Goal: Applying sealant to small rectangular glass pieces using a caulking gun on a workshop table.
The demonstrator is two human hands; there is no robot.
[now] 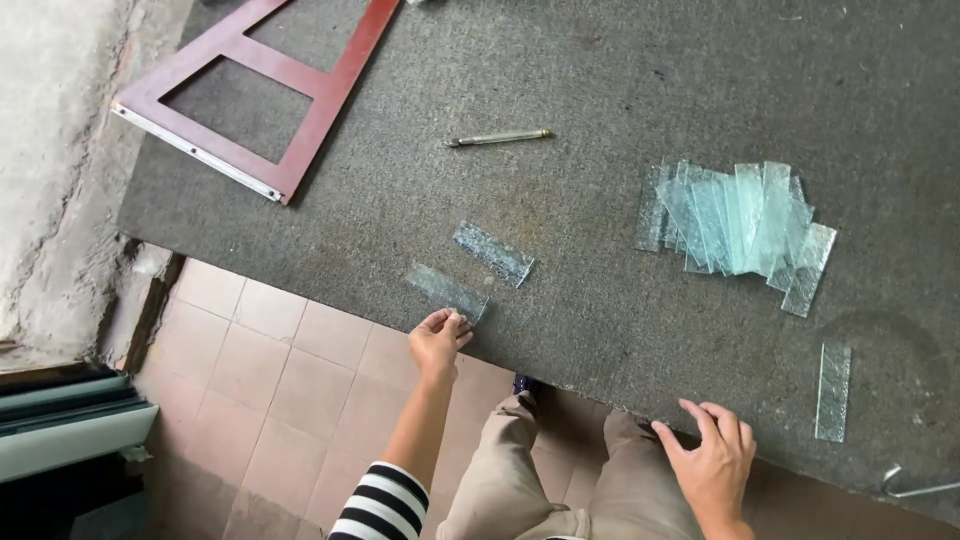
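Head view: my left hand (437,340) pinches a textured glass strip (446,290) at the bench's (600,330) near edge; right hand (712,462) rests open there. Lifting needs care.

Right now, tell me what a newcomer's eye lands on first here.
The fanned pile of glass strips lies right of centre on the grey felt table. At the near edge, the left hand pinches the corner of one glass strip. A dark red frame lies top left.
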